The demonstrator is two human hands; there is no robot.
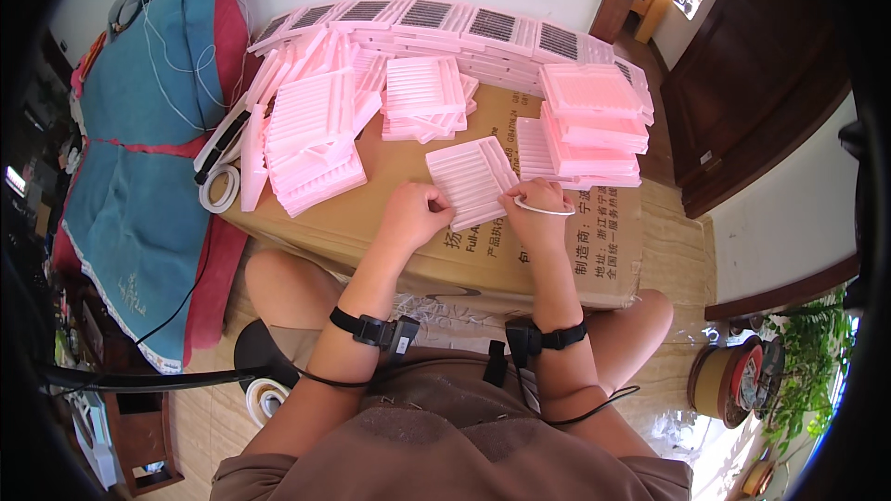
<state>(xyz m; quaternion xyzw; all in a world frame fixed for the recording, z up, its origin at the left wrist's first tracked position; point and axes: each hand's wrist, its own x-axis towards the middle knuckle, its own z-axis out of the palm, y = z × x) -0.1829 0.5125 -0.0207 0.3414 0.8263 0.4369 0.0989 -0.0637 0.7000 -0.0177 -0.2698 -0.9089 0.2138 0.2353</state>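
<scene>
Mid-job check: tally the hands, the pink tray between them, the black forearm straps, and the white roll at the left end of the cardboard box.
Hands (left hand, right hand): 2
Pink tray between them: 1
Black forearm straps: 2
White roll at the left end of the cardboard box: 1
Total: 6

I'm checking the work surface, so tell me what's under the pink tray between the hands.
The brown cardboard box shows beneath and around the pink tray. The patch directly under it is covered, so whether anything else lies there cannot be seen.
</scene>
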